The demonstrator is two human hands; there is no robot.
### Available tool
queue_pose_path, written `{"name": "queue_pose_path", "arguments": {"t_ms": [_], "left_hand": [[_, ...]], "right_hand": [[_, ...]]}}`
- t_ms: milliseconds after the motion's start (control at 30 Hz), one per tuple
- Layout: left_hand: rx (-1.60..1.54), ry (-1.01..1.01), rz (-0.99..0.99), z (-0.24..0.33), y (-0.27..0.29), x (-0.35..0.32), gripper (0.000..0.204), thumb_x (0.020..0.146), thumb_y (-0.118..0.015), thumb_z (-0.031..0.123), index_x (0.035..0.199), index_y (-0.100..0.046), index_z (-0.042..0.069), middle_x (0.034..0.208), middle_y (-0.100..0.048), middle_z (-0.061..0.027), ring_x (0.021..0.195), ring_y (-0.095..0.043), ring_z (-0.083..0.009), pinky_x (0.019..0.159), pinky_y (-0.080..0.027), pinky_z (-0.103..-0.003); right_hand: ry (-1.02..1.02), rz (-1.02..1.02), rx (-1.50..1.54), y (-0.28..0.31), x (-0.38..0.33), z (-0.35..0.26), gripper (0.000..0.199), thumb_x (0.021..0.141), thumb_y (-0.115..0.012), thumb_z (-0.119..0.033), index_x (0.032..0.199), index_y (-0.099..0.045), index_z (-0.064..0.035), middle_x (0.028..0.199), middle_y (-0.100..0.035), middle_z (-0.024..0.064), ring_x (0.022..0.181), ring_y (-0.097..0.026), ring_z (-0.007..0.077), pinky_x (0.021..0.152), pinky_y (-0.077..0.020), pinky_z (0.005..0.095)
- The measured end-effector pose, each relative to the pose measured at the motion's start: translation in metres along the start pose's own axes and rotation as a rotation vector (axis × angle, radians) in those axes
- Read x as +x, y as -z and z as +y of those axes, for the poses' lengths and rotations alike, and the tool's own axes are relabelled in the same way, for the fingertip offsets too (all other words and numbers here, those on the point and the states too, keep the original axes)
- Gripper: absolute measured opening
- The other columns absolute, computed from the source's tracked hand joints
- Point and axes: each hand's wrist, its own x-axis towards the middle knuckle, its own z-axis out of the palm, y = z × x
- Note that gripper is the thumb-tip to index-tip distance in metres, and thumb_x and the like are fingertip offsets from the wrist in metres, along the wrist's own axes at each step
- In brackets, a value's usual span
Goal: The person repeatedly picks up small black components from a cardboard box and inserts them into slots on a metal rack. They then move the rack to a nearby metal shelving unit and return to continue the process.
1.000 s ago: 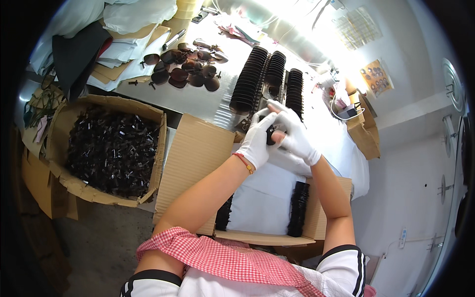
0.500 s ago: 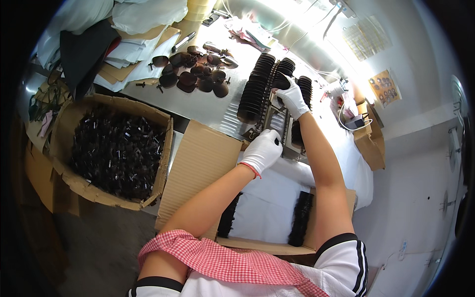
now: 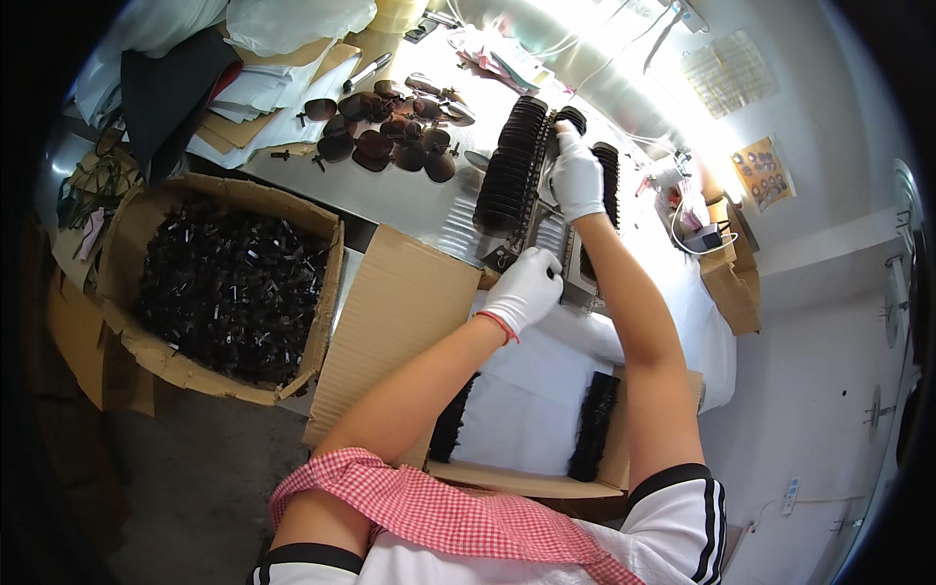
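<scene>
Both my hands wear white gloves at a metal rack (image 3: 529, 226) holding rows of dark sunglass lenses (image 3: 509, 180). My left hand (image 3: 526, 288) is closed beside the rack's near end. A small black piece (image 3: 553, 273) shows between its fingers; its kind is too small to tell. My right hand (image 3: 577, 180) reaches over the rack's middle, its fingers bent against the dark lenses there. It covers part of that row, and what its fingertips grip is hidden. Another row of lenses (image 3: 606, 175) stands to the right of this hand.
Left of me is a cardboard box (image 3: 122, 336) full of small black clips (image 3: 234, 292). Loose brown lenses (image 3: 390, 136) lie on the metal table (image 3: 370, 200). In front of me an open carton (image 3: 390, 312) holds white sheeting (image 3: 526, 409) and rows of black pieces (image 3: 592, 429).
My right hand has moved slightly toward the rack's far end and turned, now covering the dark lens it touched before. The left hand stays closed at the near end.
</scene>
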Motion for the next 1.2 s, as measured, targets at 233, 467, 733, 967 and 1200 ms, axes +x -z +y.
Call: {"name": "queue_pose_path", "arguments": {"t_ms": [233, 467, 733, 967, 1200], "left_hand": [[-1.565, 0.369, -0.012, 0.035, 0.001, -0.005, 0.049, 0.097, -0.058, 0.053, 0.135, -0.049, 0.024, 0.121, -0.054, 0.001, 0.114, -0.053, -0.0171, 0.095, -0.05, -0.043], [-0.967, 0.265, 0.103, 0.03, -0.009, -0.003, 0.008, 0.09, -0.067, 0.009, 0.093, -0.06, 0.013, 0.086, -0.062, 0.0026, 0.072, -0.061, -0.0057, 0.059, -0.053, -0.024], [0.052, 0.068, -0.017, 0.006, -0.003, -0.004, 0.027, 0.087, -0.063, 0.022, 0.105, -0.067, 0.002, 0.114, -0.064, -0.016, 0.104, -0.063, -0.0342, 0.093, -0.05, -0.039], [0.107, -0.012, -0.104, 0.007, 0.013, 0.0, 0.025, 0.085, -0.065, 0.019, 0.102, -0.069, 0.002, 0.106, -0.066, -0.0158, 0.095, -0.065, -0.0302, 0.09, -0.051, -0.036], [0.145, -0.005, -0.285, 0.005, 0.028, 0.013, 0.03, 0.084, -0.064, 0.024, 0.107, -0.07, 0.005, 0.112, -0.066, -0.0167, 0.108, -0.063, -0.0329, 0.099, -0.049, -0.035]], "right_hand": [[-0.06, -0.359, 0.556, 0.115, -0.069, -0.044, 0.04, 0.087, -0.06, -0.006, 0.127, -0.063, -0.0047, 0.114, -0.068, 0.0174, 0.097, -0.066, 0.035, 0.084, -0.0526, 0.0382], [-0.509, -0.295, 0.715, 0.09, -0.038, 0.015, 0.047, 0.099, -0.059, -0.026, 0.135, -0.054, 0.0039, 0.134, -0.059, 0.0138, 0.122, -0.056, 0.0187, 0.104, -0.0419, 0.0303], [-0.731, -0.2, 1.011, -0.029, 0.044, 0.084, 0.091, 0.084, -0.08, -0.037, 0.151, -0.03, -0.0002, 0.143, -0.046, 0.0151, 0.129, -0.045, 0.0246, 0.103, -0.0393, 0.0386], [-0.268, -0.519, 1.436, -0.029, 0.055, 0.1, 0.056, 0.081, -0.079, -0.015, 0.13, -0.056, -0.001, 0.11, -0.064, 0.0055, 0.099, -0.061, 0.0136, 0.09, -0.0507, 0.0299], [-0.236, -0.287, 0.646, -0.037, 0.053, 0.075, 0.075, 0.07, -0.084, -0.009, 0.137, -0.053, 0.001, 0.117, -0.065, 0.0105, 0.104, -0.061, 0.0192, 0.099, -0.0472, 0.0317]]}}
